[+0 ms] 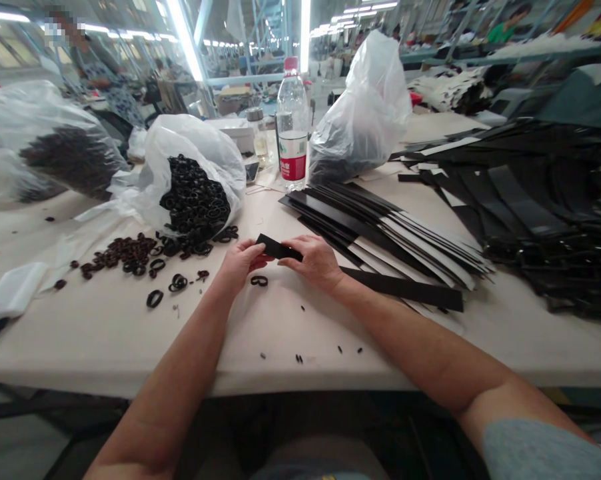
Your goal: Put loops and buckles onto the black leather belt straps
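Note:
A flat black strap [271, 247] is pinched at its end by my left hand [243, 261], thumb on top. My right hand [314, 260] is closed around the same strap a little farther along. The strap's long part [405, 288] seems to come out from behind my right wrist and lies along the table toward the right. Just below the fingers, a pair of small black loops [259, 281] rests on the table. More black loops [177, 283] lie to the left of my left forearm.
An open plastic bag [195, 133] spills black loops beside a heap of brown pieces [125, 253]. Black straps with white undersides [380, 227] lie stacked at right, before a large strap pile [525, 200]. A water bottle [292, 127] and a tied bag [363, 100] stand behind.

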`<move>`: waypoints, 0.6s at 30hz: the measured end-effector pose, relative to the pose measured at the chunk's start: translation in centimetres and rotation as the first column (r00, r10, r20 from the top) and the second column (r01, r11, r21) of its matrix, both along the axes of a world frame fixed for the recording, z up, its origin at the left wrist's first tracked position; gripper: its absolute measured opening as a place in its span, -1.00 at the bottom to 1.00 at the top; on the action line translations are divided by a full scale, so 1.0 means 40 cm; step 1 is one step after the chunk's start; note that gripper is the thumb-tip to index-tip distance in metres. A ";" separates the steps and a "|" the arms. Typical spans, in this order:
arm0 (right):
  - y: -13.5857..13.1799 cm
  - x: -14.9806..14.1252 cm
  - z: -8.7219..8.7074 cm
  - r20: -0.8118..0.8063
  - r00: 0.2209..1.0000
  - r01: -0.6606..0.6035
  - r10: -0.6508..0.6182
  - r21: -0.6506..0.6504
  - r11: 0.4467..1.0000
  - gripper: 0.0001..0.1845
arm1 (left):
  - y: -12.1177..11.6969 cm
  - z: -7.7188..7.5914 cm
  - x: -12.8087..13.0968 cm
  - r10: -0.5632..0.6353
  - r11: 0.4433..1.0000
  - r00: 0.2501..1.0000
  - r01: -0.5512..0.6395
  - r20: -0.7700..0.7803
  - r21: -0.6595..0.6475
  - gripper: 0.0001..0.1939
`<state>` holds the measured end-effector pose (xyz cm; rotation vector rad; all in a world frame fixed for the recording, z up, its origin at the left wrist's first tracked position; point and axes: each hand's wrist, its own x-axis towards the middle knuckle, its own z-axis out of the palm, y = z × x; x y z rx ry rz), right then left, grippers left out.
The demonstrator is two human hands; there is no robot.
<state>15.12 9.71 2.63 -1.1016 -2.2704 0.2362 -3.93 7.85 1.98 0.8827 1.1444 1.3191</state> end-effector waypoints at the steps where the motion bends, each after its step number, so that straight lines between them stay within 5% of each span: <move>1: -0.002 -0.004 -0.004 -0.041 0.999 0.011 -0.013 -0.050 0.999 -0.58 | -0.001 0.001 0.004 -0.005 1.000 1.000 0.005 0.021 -0.006 -0.64; 13: -0.020 -0.019 0.007 -0.180 0.979 0.069 -0.101 -0.173 0.983 -0.66 | -0.012 0.008 0.024 -0.042 0.999 0.987 0.041 0.154 0.015 -0.45; 18: -0.018 -0.019 0.014 -0.088 0.985 0.133 -0.150 -0.178 0.975 -0.77 | -0.010 -0.004 0.020 -0.094 0.986 0.996 0.092 0.009 0.142 -0.40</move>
